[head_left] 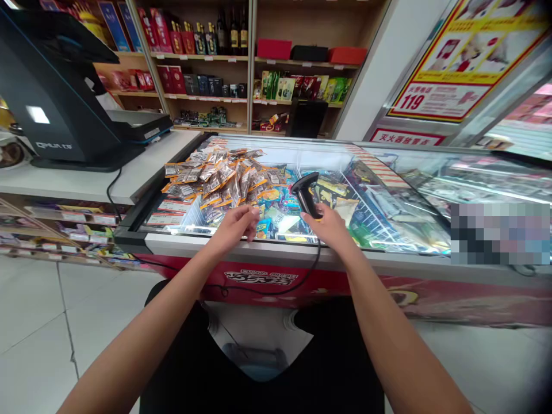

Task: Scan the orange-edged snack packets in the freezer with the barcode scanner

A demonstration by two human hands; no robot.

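Observation:
My right hand (331, 227) grips the lower handle of a black barcode scanner (307, 198), its head tilted up and to the left. From the handle, a black cable (318, 261) drops over the freezer's front edge. My left hand (238, 225) hovers over the front rim with its fingers curled in, and nothing shows in them. Just beyond it lies a heap of small orange-edged snack packets (224, 178) on the glass lid. Beneath the glass are frozen treats in colourful wrappers (287, 201), partly covered by the heap and the scanner.
The chest freezer (371, 256) spans the front. To the left, a counter (77, 183) carries a dark checkout machine (64, 98). Shelves (202, 57) with bottles and boxes stand behind. On the right hangs a yellow and red poster (470, 63). A blurred patch covers something on the freezer's right.

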